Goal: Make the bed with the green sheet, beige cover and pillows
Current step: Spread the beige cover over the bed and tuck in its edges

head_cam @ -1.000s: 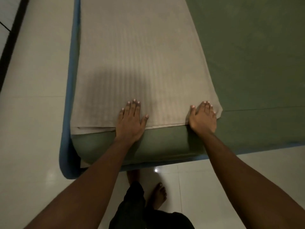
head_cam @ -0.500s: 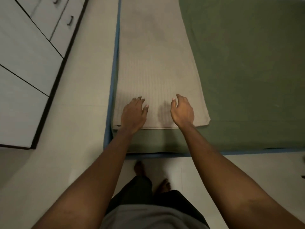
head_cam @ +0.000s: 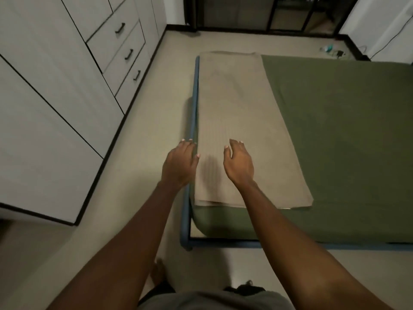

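The green sheet (head_cam: 348,135) lies smooth over the mattress. A beige cover (head_cam: 237,113), folded into a long strip, runs along the bed's left side from the near end to the far end. My left hand (head_cam: 178,164) hovers over the blue frame rail at the strip's left edge, fingers apart and empty. My right hand (head_cam: 239,163) is raised just above the strip's near part, fingers loosely spread, holding nothing. No pillows are in view.
The blue bed frame (head_cam: 188,211) edges the mattress at left and front. White cabinets with drawers (head_cam: 120,43) stand left across a narrow strip of tiled floor (head_cam: 156,90). A dark doorway (head_cam: 245,12) and cables on the floor (head_cam: 333,51) lie beyond the bed.
Both hands have lifted off the near end of the beige cover and drawn closer together. My head has risen, so the whole bed and the cabinets are in view.
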